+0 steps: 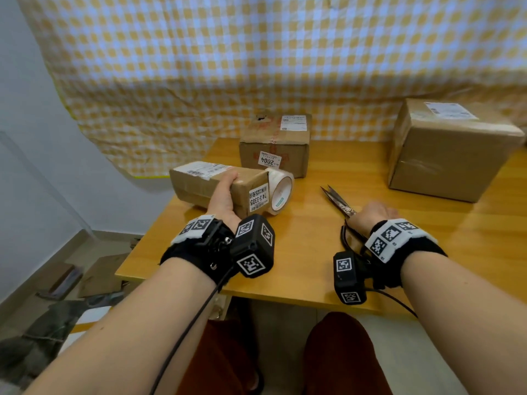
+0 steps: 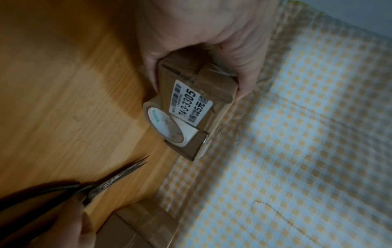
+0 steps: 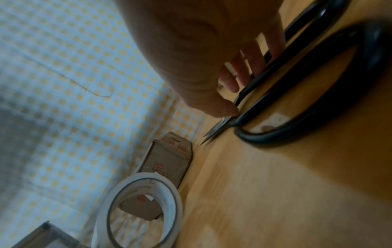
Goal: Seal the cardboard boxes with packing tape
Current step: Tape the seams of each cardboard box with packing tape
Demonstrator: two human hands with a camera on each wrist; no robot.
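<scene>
You are seated at a glossy honey-coloured wooden table (image 1: pixel 328 252), its top catching soft patches of reflected light. Behind it hangs a yellow-and-white checked cloth (image 1: pixel 256 67), wrinkled and glowing as daylight comes through it; its lower left edge sags to a ragged corner just beside the table's far left end. To your left stands a plain pale blue-grey wall (image 1: pixel 25 95), with a light skirting strip where it meets the grey tiled floor (image 1: pixel 85 249). Down on that floor, left of the table, lie flattened brown cardboard sheets (image 1: pixel 99 275) and a crumpled dark grey-green cloth (image 1: pixel 42 332). Below the table's near edge your dark red trousers (image 1: pixel 342 357) show.
</scene>
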